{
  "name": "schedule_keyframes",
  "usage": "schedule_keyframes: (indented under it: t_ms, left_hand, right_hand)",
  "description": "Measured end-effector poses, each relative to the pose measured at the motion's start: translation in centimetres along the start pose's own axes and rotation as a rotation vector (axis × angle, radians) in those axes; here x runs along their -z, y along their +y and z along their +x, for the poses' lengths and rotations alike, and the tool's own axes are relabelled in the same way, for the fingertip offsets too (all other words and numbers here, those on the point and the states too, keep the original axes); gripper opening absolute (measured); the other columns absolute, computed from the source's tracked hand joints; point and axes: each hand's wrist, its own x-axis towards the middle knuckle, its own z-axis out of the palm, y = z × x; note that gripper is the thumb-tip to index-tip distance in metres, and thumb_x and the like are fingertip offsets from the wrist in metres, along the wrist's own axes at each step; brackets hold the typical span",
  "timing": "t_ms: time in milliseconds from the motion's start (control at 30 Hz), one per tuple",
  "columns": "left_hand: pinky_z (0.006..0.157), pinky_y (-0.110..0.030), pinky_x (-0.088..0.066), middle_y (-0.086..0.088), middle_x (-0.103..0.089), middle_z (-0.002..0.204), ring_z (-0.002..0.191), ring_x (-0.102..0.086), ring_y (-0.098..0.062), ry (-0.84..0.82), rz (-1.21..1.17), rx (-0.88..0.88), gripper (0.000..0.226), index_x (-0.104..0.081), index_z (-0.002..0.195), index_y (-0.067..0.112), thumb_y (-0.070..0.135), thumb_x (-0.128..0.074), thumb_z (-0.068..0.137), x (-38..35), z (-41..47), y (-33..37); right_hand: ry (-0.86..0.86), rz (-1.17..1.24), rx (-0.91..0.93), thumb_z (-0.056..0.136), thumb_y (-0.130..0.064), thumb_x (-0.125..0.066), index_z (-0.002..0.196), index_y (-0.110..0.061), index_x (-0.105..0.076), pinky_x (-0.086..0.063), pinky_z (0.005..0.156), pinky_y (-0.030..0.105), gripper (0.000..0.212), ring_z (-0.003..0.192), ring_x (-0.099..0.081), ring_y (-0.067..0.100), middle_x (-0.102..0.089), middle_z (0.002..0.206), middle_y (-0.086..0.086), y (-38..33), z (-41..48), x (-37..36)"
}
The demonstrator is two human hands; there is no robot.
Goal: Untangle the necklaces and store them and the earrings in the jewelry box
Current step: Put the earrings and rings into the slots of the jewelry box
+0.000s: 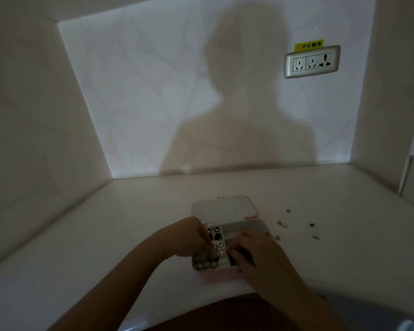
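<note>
Fingers [202, 248] probe the jewelry box [225, 209] on a dim white counter [101, 235].

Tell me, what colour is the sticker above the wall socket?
The sticker is yellow, clearest in the head view.

The surface [101, 235] lies open on the left, from the jewelry box [215, 275] out to the left wall [34, 139], and behind the box as far as the back wall [141, 91]. The box sits near the front edge. Its raised lid [222, 207] stands as a barrier along the far side, leaving the compartments open from above and from the front. The left grip [191, 237] and right grip [255, 252] crowd over them, fingers curled in, nearly touching. Right of the box, loose earrings [282, 224] lie scattered with bare gaps between, well short of the right wall [387, 91].
</note>
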Motion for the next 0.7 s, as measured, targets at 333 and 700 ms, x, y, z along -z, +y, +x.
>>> schedule_keyframes:
  t_ms: [333,700]
  left_hand:
    - [0.07,-0.018,-0.047,-0.008,-0.068,0.108,0.089,-0.058,-0.013,0.046,0.08,0.024,0.03,-0.071,0.101,0.005,0.024,-0.072,0.079,-0.4,0.6,0.2]
    - [0.062,-0.012,-0.044,-0.004,-0.071,0.1,0.081,-0.058,-0.007,0.19,0.109,-0.052,0.021,-0.073,0.093,0.011,0.024,-0.075,0.077,-1.3,0.2,0.0]
  right_hand:
    - [-0.015,0.005,-0.008,0.082,-0.031,-0.045,0.084,-0.021,-0.066,-0.031,0.071,0.004,0.024,0.081,-0.041,-0.012,-0.048,0.084,-0.017,0.1,0.0,0.0]
    - [-0.03,0.013,-0.014,0.082,-0.035,-0.046,0.083,-0.026,-0.065,-0.031,0.071,0.01,0.021,0.082,-0.043,-0.009,-0.046,0.081,-0.023,0.1,0.1,-0.2]
